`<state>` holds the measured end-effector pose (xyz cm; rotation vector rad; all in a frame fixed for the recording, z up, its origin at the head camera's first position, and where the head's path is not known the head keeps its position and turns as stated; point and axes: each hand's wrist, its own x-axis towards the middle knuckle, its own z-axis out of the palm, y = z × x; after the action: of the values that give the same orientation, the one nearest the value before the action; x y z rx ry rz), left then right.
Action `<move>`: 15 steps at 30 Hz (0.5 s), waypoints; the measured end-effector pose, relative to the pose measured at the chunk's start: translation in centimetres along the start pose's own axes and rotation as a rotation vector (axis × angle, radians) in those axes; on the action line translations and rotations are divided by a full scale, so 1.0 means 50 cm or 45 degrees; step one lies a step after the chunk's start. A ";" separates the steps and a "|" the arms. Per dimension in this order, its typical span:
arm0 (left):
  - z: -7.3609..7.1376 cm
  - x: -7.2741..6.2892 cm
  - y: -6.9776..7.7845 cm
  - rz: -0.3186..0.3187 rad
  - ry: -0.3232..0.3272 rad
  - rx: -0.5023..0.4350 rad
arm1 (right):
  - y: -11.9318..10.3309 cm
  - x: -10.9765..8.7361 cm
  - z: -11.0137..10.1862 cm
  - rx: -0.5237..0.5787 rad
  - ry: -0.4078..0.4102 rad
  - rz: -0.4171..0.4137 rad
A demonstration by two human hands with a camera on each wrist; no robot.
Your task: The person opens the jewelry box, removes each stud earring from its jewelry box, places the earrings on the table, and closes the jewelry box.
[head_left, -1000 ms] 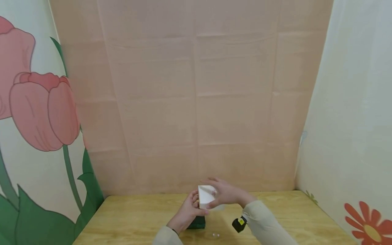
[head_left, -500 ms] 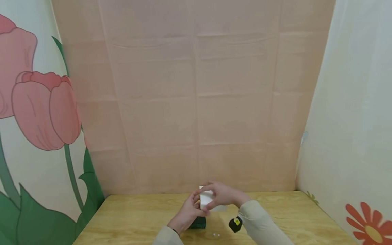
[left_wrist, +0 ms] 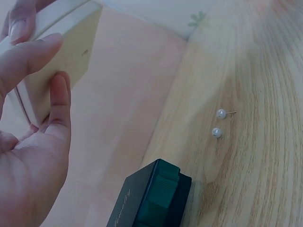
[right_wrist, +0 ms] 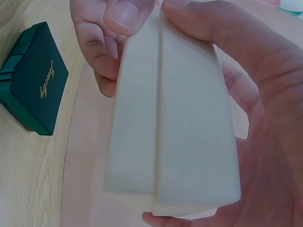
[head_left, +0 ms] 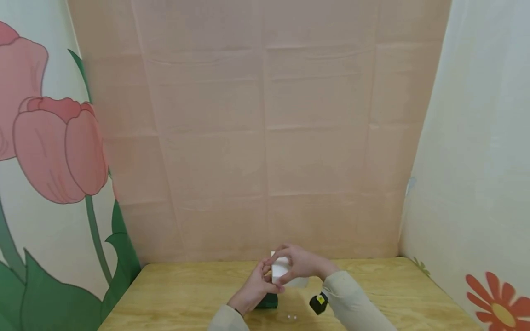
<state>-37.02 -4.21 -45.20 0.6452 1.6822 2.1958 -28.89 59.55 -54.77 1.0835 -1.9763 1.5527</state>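
Note:
A small white box [head_left: 280, 270] with a seam down its side [right_wrist: 175, 127] is held above the wooden table [head_left: 186, 294] between both hands. My left hand [head_left: 253, 290] grips it from the left, fingers and thumb on its faces [left_wrist: 47, 71]. My right hand [head_left: 301, 264] wraps round it from the right, thumb on top. A dark green jewelry box [head_left: 267, 301] with gold lettering [right_wrist: 33, 85] lies on the table under the hands [left_wrist: 151, 198]. Two pearl-headed pins [left_wrist: 218, 123] lie beside it on the wood.
A pink cloth backdrop [head_left: 265, 138] hangs behind the table. Flower-painted panels [head_left: 49, 151] stand at the left and right [head_left: 488, 184]. A black wrist camera [head_left: 318, 303] sits on the right sleeve.
My right hand's fingers have curled down from a spread pose and closed over the white box. The box sits slightly lower between the hands.

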 end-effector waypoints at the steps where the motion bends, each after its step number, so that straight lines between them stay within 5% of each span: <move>1: -0.001 0.001 0.000 -0.008 0.002 0.003 | 0.037 -0.019 -0.034 -0.033 -0.034 0.004; 5: -0.003 0.004 0.003 -0.025 -0.014 0.010 | 0.102 -0.032 -0.088 0.142 -0.188 -0.160; 15: -0.002 0.008 0.006 -0.005 -0.044 0.003 | 0.031 0.007 -0.055 0.155 -0.223 0.010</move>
<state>-37.43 -4.18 -44.87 0.6764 1.6678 2.1677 -30.71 62.13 -54.68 1.3018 -2.0216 1.6511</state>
